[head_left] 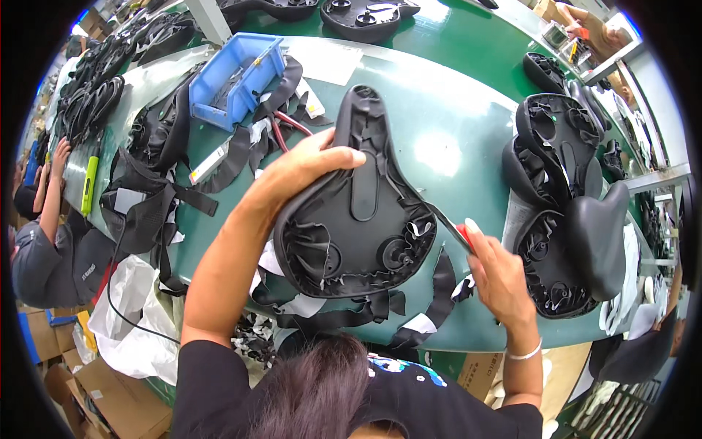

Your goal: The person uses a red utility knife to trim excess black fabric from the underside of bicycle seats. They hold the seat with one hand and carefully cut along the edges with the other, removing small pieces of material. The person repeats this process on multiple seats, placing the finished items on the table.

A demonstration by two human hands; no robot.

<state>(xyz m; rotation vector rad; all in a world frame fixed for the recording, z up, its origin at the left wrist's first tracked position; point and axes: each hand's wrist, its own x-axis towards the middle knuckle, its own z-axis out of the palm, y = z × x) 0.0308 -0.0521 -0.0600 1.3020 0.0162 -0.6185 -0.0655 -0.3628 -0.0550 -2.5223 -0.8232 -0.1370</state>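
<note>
A black bicycle saddle lies underside up in front of me, its narrow nose pointing away. Gathered cover edges line its rim. My left hand grips the saddle at the left of the nose, thumb over the underside. On the right, my right hand is closed on a red-handled tool. A thin dark length runs from the tool to the saddle's right edge; I cannot tell whether it is a blade or a strip of cover. Black offcuts lie beside and below the saddle.
A blue bin and red-handled pliers lie beyond my left hand. More saddles are stacked at the right. A green-handled tool lies at the far left, near another person's arm. Cardboard boxes stand below left.
</note>
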